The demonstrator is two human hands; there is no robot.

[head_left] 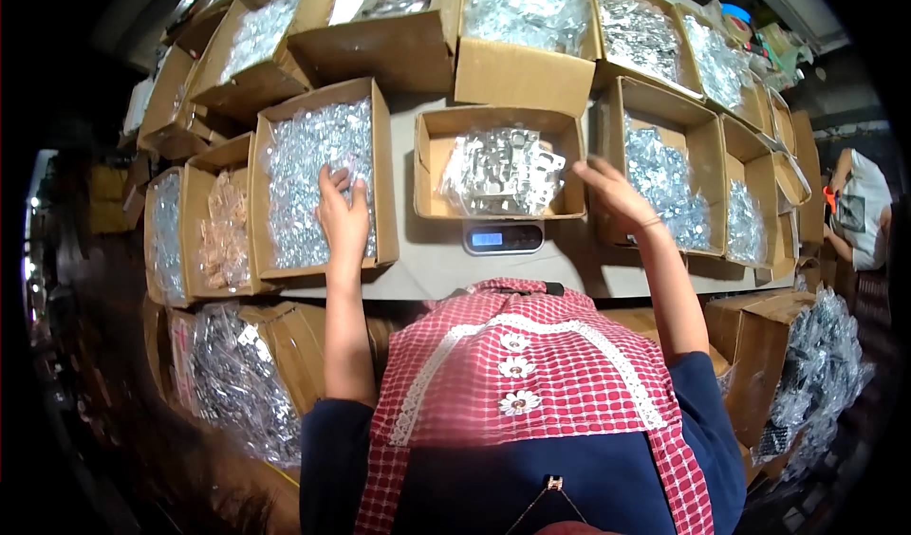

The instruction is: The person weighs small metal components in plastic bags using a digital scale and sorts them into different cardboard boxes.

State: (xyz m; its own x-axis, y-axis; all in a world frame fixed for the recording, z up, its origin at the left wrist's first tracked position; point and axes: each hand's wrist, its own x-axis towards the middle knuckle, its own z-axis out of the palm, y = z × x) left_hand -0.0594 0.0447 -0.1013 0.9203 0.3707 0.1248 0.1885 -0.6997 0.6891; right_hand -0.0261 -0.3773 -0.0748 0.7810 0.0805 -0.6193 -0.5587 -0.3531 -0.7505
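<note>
My left hand [343,214] is over a cardboard box [381,170] filled with small shiny metal pieces [318,170], its fingertips at the pieces and its thumb apart. I see nothing held in it. Over the right edge of the middle cardboard box [500,119], my right hand [615,193] has its fingers stretched out and holds nothing. That middle box contains a clear plastic bag of silvery metal parts [503,170]. A small digital scale [504,238] with a lit blue display shows at the box's near side.
Right of my right hand stands a box of bluish-silver packets [664,179]. A box of copper-coloured pieces [226,231] is at the left. More open boxes line the back of the grey table [418,269]. Bagged parts [237,369] sit below at left. Another person [859,208] is at far right.
</note>
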